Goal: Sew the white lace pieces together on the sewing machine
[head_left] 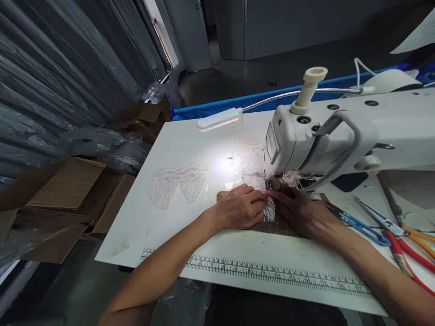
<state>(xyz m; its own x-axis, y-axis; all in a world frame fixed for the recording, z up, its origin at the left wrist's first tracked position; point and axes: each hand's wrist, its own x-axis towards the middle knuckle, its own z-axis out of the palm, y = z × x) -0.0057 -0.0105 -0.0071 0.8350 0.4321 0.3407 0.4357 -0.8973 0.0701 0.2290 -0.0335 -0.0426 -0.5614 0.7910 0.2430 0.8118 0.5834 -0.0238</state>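
Note:
White lace fabric (pixel 249 165) runs under the needle area of a white sewing machine (pixel 288 136). My left hand (pixel 243 206) rests on the lace just left of the presser foot, its fingers bent and close together, pressing on the fabric. My right hand (pixel 302 210) is at the right side of the foot, index finger pointing toward it at the lace edge; its other fingers are partly hidden. Between the hands a strip of lace (pixel 269 210) shows over a brown plate. Another lace piece with two pointed lobes (pixel 178 181) lies flat on the left of the table.
Blue-handled scissors (pixel 365 228) and red- and orange-handled tools (pixel 396 246) lie at the right. A lamp (pixel 220 119) shines on the white table (pixel 136 226), whose front edge bears a printed ruler (pixel 251 270). Cardboard boxes (pixel 68 190) stand at the left.

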